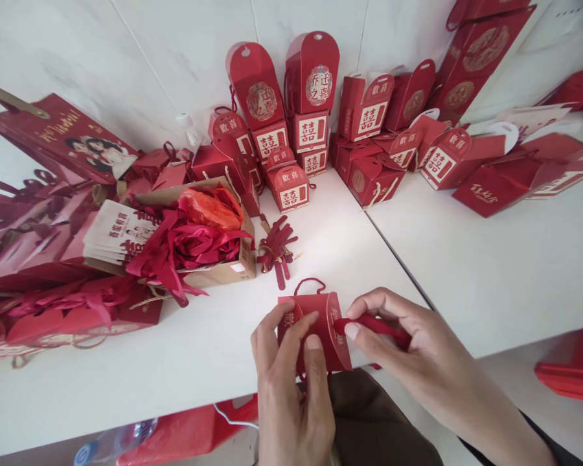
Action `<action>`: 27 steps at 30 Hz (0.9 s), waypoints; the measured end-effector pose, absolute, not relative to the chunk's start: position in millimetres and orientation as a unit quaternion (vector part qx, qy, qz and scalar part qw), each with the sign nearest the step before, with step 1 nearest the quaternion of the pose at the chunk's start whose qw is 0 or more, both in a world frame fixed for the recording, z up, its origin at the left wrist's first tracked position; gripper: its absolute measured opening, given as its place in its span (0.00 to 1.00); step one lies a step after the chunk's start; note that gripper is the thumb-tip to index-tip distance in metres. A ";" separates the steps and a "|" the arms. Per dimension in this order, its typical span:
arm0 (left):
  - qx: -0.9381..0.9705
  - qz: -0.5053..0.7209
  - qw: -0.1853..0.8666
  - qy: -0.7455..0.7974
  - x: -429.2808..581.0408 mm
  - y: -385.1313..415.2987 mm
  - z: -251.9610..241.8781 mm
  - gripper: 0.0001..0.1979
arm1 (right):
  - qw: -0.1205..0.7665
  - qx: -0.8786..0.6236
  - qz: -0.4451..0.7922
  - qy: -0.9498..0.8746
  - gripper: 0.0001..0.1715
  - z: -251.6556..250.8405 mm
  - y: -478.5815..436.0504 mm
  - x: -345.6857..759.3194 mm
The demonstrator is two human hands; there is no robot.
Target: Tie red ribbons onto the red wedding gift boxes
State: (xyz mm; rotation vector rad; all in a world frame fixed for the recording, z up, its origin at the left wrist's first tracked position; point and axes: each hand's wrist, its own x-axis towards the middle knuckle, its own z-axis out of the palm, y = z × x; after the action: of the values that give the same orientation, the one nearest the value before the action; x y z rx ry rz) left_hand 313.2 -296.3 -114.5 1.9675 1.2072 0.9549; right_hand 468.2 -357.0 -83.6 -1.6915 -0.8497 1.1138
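A small red gift box (pixel 334 353) with a domed flap lies at the front edge of the white table. A twisted red cord handle (pixel 309 282) loops out from its far side. My left hand (pixel 289 378) grips the box from the left, its fingers pressed over the top. At the box's right end, my right hand (pixel 418 340) pinches a dark red ribbon (pixel 381 325) between thumb and fingers. The ribbon's tip meets the flap; whether it passes through a slot is hidden. Just beyond the box lies a bunch of short red ribbon ties (pixel 276 249).
A cardboard box (pixel 223 275) of red ribbons stands left, with white printed cards (pixel 119 230) beside them. Finished-looking red boxes (pixel 289 184) are stacked along the tiled wall. Rows of red bags (pixel 140 310) fill the left. A seam (pixel 393 249) crosses the tabletop.
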 end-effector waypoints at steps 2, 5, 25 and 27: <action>0.750 0.359 0.313 0.459 312.8 -296.0 -114.1 0.12 | 0.463 -0.679 0.454 -0.344 0.10 -80.9 -357.6 468.4; 0.753 0.353 0.310 0.460 312.8 -295.9 -113.5 0.11 | 0.474 -0.683 0.433 -0.347 0.10 -75.7 -358.6 467.0; 0.780 0.362 0.266 0.436 314.2 -292.0 -117.5 0.12 | 0.458 -0.761 0.274 -0.370 0.11 -75.2 -368.1 465.6; 0.782 0.361 0.262 0.437 314.6 -291.7 -117.9 0.12 | 0.468 -0.751 0.274 -0.377 0.11 -75.1 -367.3 464.0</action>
State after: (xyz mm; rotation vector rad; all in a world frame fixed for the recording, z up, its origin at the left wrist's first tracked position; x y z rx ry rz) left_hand 314.6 -291.7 -117.9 2.1152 1.1818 0.9762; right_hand 464.0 -367.3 -75.1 -1.8425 -0.9246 0.6722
